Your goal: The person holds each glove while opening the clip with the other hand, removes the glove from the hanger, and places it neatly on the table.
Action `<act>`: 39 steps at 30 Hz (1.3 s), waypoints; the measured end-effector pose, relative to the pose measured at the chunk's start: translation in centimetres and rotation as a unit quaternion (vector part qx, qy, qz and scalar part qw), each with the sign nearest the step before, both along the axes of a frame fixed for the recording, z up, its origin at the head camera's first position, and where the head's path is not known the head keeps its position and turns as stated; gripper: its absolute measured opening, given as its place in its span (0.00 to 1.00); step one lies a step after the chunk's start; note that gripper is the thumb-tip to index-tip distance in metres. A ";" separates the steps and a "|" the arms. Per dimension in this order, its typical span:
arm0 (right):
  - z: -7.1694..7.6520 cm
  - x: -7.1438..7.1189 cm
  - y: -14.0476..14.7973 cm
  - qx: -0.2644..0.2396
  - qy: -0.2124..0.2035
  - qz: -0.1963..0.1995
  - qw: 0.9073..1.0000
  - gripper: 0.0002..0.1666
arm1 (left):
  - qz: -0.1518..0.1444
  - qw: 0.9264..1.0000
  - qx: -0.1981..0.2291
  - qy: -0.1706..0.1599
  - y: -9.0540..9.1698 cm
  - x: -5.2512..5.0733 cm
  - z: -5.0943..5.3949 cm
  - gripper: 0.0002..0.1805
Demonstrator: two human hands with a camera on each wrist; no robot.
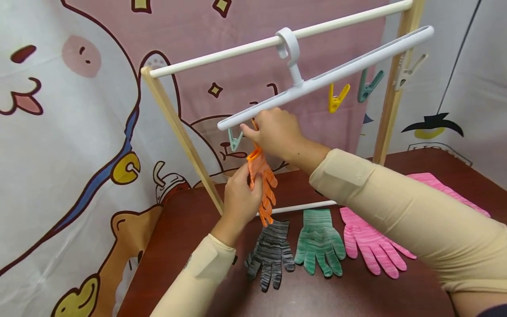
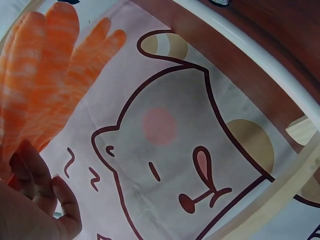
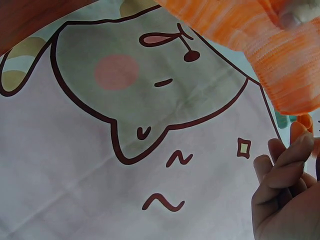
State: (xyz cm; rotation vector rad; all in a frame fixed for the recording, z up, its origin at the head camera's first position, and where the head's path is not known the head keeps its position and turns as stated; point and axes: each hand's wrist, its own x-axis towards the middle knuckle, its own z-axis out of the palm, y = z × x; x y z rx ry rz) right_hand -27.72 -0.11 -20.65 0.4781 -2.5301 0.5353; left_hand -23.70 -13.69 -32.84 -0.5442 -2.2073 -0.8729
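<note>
An orange glove (image 1: 267, 187) hangs fingers down in my left hand (image 1: 240, 196), which pinches it near its cuff. Its cuff lies just below my right hand (image 1: 279, 134). That hand holds an orange clothespin (image 3: 301, 121) under the left end of the white hanger (image 1: 313, 86); the fingers cover much of the clothespin. In the right wrist view, the cuff is close to the clothespin, but I cannot tell whether they touch. A mint clothespin (image 1: 235, 140) hangs just left of my right hand.
The hanger hooks over a white rod (image 1: 229, 53) on a wooden stand (image 1: 180, 136). Yellow (image 1: 337, 99), teal (image 1: 369, 86) and white (image 1: 409, 72) clothespins hang to the right. On the dark red table (image 1: 178, 264) lie a grey glove (image 1: 272, 251), a green glove (image 1: 320, 240) and pink gloves (image 1: 372, 242).
</note>
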 end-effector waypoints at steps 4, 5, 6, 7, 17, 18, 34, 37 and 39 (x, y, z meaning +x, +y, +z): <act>-0.1 -0.1 0.0 0.005 0.003 0.002 1.000 0.29 | 0.002 1.000 0.005 -0.001 -0.2 0.1 -0.1 0.08; -0.1 -0.1 0.0 0.006 0.005 0.001 1.000 0.30 | 0.001 1.000 0.007 -0.001 -0.2 0.1 -0.1 0.08; -0.1 -0.1 0.0 0.007 0.006 -0.001 1.000 0.30 | -0.001 1.000 0.007 -0.003 -0.3 0.1 -0.1 0.08; -0.2 -0.1 0.0 0.006 0.007 -0.005 1.000 0.30 | -0.003 1.000 0.007 -0.006 -0.3 0.1 -0.1 0.08; -0.6 -0.1 0.3 0.024 0.022 -0.018 0.999 0.30 | -0.005 1.000 0.010 -0.003 -0.4 -0.1 -0.1 0.09; -0.6 0.0 0.4 0.027 0.023 -0.020 0.999 0.29 | -0.005 1.000 0.010 -0.002 -0.4 -0.1 -0.1 0.09; -5.0 3.4 6.8 -0.018 0.205 0.087 0.975 0.14 | -0.005 1.000 0.014 -0.002 -0.9 0.5 -0.2 0.14; -6.0 4.0 8.9 -0.002 0.217 0.093 0.972 0.11 | -0.002 1.000 0.014 -0.003 -1.2 0.6 -0.2 0.15; -6.6 4.5 10.3 0.006 0.221 0.096 0.970 0.10 | 0.000 1.000 0.014 -0.003 -1.4 0.8 -0.2 0.15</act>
